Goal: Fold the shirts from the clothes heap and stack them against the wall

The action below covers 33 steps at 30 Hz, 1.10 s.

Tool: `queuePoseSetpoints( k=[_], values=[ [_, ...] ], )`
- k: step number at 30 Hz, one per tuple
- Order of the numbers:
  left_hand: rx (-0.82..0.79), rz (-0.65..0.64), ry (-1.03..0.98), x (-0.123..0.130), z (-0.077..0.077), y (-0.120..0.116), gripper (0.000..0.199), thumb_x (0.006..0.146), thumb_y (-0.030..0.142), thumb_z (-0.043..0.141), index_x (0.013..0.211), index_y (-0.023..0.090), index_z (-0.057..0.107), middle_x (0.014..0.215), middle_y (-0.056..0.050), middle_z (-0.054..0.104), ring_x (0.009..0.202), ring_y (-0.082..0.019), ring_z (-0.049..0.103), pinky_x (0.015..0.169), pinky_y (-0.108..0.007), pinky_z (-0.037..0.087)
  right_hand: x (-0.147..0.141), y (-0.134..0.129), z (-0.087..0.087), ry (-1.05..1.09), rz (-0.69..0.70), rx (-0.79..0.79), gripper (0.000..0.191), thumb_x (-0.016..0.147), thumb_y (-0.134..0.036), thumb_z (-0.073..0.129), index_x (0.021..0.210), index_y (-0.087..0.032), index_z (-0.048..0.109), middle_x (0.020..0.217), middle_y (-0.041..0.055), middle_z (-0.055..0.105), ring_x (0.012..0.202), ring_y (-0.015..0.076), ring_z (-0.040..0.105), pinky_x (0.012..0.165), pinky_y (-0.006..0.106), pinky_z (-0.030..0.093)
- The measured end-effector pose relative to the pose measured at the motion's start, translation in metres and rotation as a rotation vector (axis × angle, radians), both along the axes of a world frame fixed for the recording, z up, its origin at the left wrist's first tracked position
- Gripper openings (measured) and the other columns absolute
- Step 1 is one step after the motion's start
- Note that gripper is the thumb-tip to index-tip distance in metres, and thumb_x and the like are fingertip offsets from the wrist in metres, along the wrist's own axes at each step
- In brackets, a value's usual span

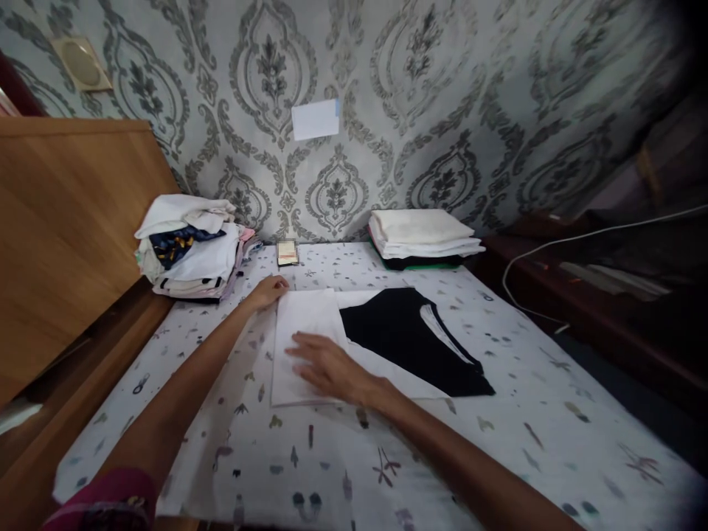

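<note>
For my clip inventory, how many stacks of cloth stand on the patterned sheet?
2. The left stack stands beside the wooden panel; the right stack lies near the wallpapered wall. The spread black-and-white cloth nearer the camera isn't counted.

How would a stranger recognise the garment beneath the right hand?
Below the patterned wall, a printed sheet bears two cloth piles. Nearer than both, the garment lies flat, its far left corner at the left hand. Unlike those piles, it lies alone: white at left, largely black at right.
</note>
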<state>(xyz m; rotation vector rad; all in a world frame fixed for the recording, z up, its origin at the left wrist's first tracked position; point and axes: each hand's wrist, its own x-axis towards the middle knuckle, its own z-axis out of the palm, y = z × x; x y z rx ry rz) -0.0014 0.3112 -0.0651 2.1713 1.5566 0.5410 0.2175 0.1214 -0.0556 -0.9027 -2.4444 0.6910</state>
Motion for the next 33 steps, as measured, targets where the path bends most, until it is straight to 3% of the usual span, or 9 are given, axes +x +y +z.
queuePoseSetpoints(
  k=[4,7,11,16,21,24,29,33],
  values=[
    [0.004,-0.090,0.019,0.001,-0.007,0.008,0.019,0.075,0.033,0.055,0.078,0.018,0.066,0.070,0.000,0.062,0.069,-0.018,0.056,0.063,-0.028,0.043,-0.004,0.059,0.007,-0.135,-0.297,0.022,0.049,0.101,-0.032,0.041,0.143,-0.007,0.052,0.153,0.0215,0.045,0.147,0.0295,0.036,0.120,0.047,0.030],
    [0.041,-0.127,0.060,0.002,-0.009,0.011,0.024,0.080,0.038,0.052,0.069,0.019,0.062,0.068,-0.001,0.059,0.069,-0.019,0.055,0.064,-0.029,0.043,-0.012,0.086,0.001,-0.307,-0.434,-0.033,0.055,0.100,-0.031,0.045,0.144,0.002,0.047,0.156,0.0279,0.037,0.150,0.0344,0.028,0.121,0.049,0.024],
    [0.106,-0.184,0.124,0.002,-0.008,0.012,0.039,0.088,0.045,0.047,0.058,0.021,0.056,0.071,-0.004,0.056,0.080,-0.022,0.055,0.080,-0.034,0.045,-0.017,0.090,-0.016,-0.359,-0.491,-0.003,0.064,0.102,-0.038,0.040,0.148,0.006,0.039,0.159,0.0302,0.028,0.152,0.0348,0.020,0.122,0.049,0.018],
    [0.137,-0.226,0.152,-0.001,-0.003,0.006,0.044,0.091,0.051,0.047,0.058,0.022,0.056,0.084,-0.007,0.059,0.094,-0.025,0.054,0.097,-0.040,0.041,-0.017,0.088,-0.028,-0.383,-0.501,0.039,0.065,0.102,-0.042,0.034,0.150,0.003,0.038,0.160,0.0276,0.028,0.152,0.0326,0.020,0.123,0.046,0.017],
    [0.135,-0.062,0.096,-0.002,0.003,-0.004,0.034,0.091,0.045,0.048,0.066,0.021,0.054,0.092,-0.010,0.060,0.106,-0.028,0.054,0.101,-0.043,0.040,-0.015,0.092,-0.031,-0.352,-0.499,0.060,0.064,0.102,-0.043,0.035,0.148,0.001,0.040,0.159,0.0279,0.030,0.152,0.0321,0.021,0.122,0.049,0.018],
    [0.098,0.085,0.014,-0.005,0.006,-0.019,0.026,0.091,0.041,0.048,0.074,0.021,0.052,0.093,-0.010,0.062,0.106,-0.027,0.057,0.096,-0.041,0.045,-0.013,0.093,-0.029,-0.303,-0.478,0.041,0.059,0.101,-0.041,0.039,0.145,-0.003,0.044,0.158,0.0259,0.033,0.152,0.0318,0.022,0.122,0.051,0.019],
    [-0.104,0.217,-0.173,-0.011,0.004,-0.075,0.030,0.096,0.046,0.035,0.088,0.020,0.050,0.081,-0.006,0.067,0.073,-0.019,0.067,0.067,-0.032,0.054,-0.014,0.078,-0.023,-0.095,-0.468,-0.005,0.053,0.099,-0.034,0.042,0.143,-0.004,0.047,0.159,0.0251,0.032,0.153,0.0316,0.017,0.124,0.052,0.014],
    [-0.402,0.271,-0.414,-0.015,0.005,-0.121,0.046,0.078,0.064,0.060,0.090,0.020,0.053,0.072,-0.003,0.068,0.058,-0.017,0.065,0.050,-0.026,0.049,-0.017,0.063,-0.022,0.216,-0.466,-0.067,0.055,0.100,-0.041,0.040,0.143,-0.008,0.049,0.160,0.0207,0.034,0.153,0.0283,0.021,0.124,0.049,0.018]
  ],
)
